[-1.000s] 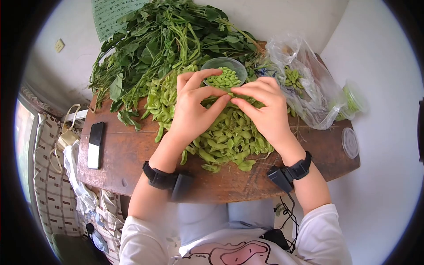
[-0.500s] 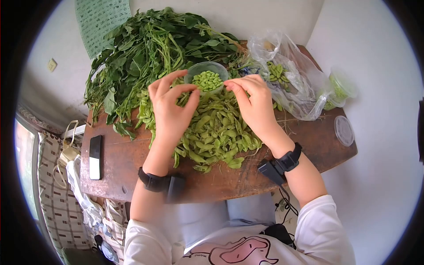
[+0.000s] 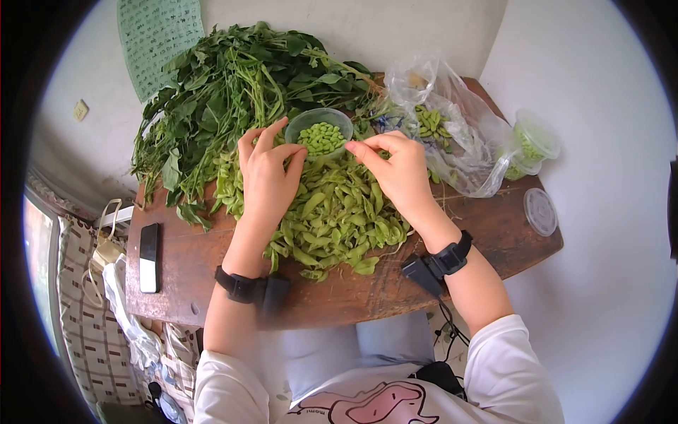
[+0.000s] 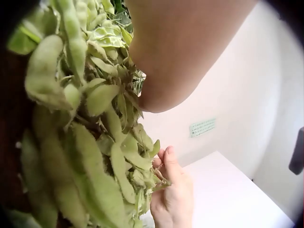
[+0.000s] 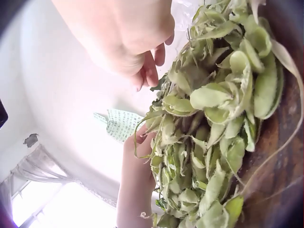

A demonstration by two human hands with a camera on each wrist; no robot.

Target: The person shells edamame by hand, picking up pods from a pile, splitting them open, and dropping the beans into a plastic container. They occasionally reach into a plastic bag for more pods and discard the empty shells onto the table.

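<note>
Above a pile of green pods [image 3: 332, 219], my left hand [image 3: 268, 173] has its thumb and index fingertips together and its other fingers raised. Across from it, my right hand [image 3: 401, 169] brings thumb and index together by the rim of a clear bowl [image 3: 347, 128] of shelled green beans [image 3: 321, 138]. Anything held between either hand's fingertips is too small to make out. The right wrist view shows bent fingers on my right hand [image 5: 137, 42] beside the pods [image 5: 204, 137]. My left hand [image 4: 175, 52] looms large above the pods [image 4: 95, 166] in the left wrist view.
Leafy stalks [image 3: 233, 92] are heaped at the back left of the wooden table [image 3: 191, 275]. A phone [image 3: 149, 258] lies on the left. To the right are a plastic bag [image 3: 466, 152] with pods, lidded tubs [image 3: 533, 141] and a round lid [image 3: 540, 212].
My hands were together above the pods, then parted to either side of the bowl's front. My left thumb and index have come closer together. The head view has shifted.
</note>
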